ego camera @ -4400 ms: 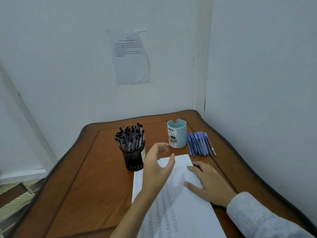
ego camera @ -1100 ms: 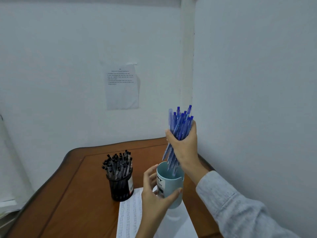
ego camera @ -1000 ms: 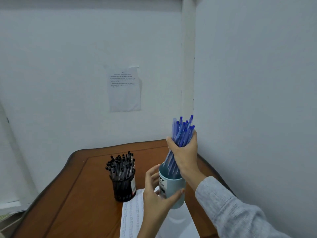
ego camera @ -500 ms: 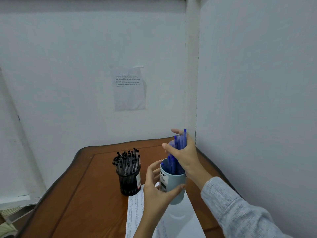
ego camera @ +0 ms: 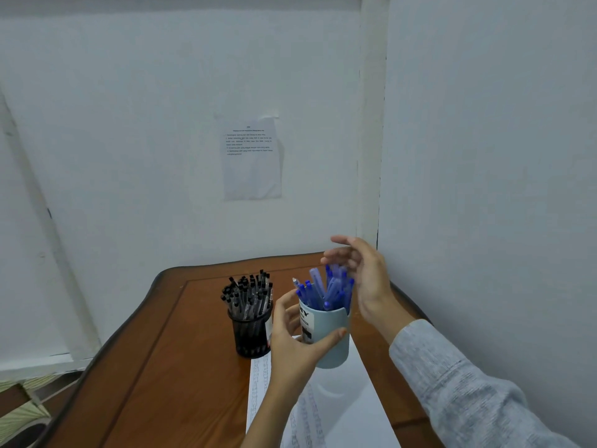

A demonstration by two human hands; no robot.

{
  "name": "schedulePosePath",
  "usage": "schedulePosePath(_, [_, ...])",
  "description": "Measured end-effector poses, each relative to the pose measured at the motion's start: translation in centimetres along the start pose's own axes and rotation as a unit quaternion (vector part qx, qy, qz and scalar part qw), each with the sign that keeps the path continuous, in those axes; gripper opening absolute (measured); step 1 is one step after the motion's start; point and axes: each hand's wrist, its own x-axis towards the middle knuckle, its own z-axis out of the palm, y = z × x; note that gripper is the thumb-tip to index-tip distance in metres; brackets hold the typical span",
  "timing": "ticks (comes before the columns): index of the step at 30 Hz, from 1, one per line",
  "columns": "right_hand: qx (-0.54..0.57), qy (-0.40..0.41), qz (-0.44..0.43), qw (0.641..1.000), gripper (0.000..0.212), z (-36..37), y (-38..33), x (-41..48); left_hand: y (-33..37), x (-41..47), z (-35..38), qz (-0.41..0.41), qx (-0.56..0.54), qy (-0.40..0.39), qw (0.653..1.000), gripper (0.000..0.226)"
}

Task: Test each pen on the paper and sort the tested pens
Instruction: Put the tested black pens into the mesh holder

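Sorting step: left hand (ego camera: pixel 295 342) grips blue cup (ego camera: pixel 332 337) of blue pens (ego camera: pixel 326 289), centre frame; right hand (ego camera: pixel 365 279) hovers empty, fingers loose; next, probably set the cup down.

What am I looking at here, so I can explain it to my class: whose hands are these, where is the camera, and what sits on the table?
There is no machine here. These are a person's two bare hands, filmed by one wide-angle camera worn on the head, looking forward and down. The left hand grips a light blue cup full of blue pens. The right hand, in a grey sleeve, hovers open beside the pens and holds nothing. On the brown table stands a black mesh holder packed with black-capped pens. A white paper sheet with rows of marks lies below the cup. A printed notice is stuck on the wall behind.
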Motion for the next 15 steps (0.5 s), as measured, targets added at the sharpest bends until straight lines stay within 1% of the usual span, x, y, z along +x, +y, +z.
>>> schedulePosePath(2, [-0.018, -0.017, 0.002, 1.000, 0.032, -0.8, 0.2, 0.0, -0.2, 0.2, -0.2, -0.002, 0.000, 0.000, 1.000, 0.083])
schedulePosePath(5, [-0.056, -0.007, -0.015, 0.998, 0.027, -2.4, 0.8, 0.1, -0.8, 0.6, -0.5, -0.005, -0.001, -0.001, 1.000, 0.086])
schedulePosePath(8, [-0.165, -0.003, 0.007, 0.986, 0.028, -4.4, 2.4, -0.4, -1.6, 1.0, -0.5, -0.012, 0.003, 0.005, 1.000, 0.088])
schedulePosePath(10, [-0.267, -0.017, 0.038, 0.963, 0.029, -5.8, 4.2, -1.1, -2.0, 1.3, -0.3, -0.013, 0.008, 0.009, 1.000, 0.089])
schedulePosePath(12, [-0.356, -0.040, 0.076, 0.931, 0.025, -7.2, 6.3, -2.0, -2.4, 1.6, -0.1, -0.008, 0.017, 0.015, 1.000, 0.087])
schedulePosePath(15, [-0.430, -0.103, 0.122, 0.889, 0.013, -8.8, 9.1, -3.4, -3.0, 2.2, 0.3, 0.000, 0.036, 0.020, 0.999, 0.083])
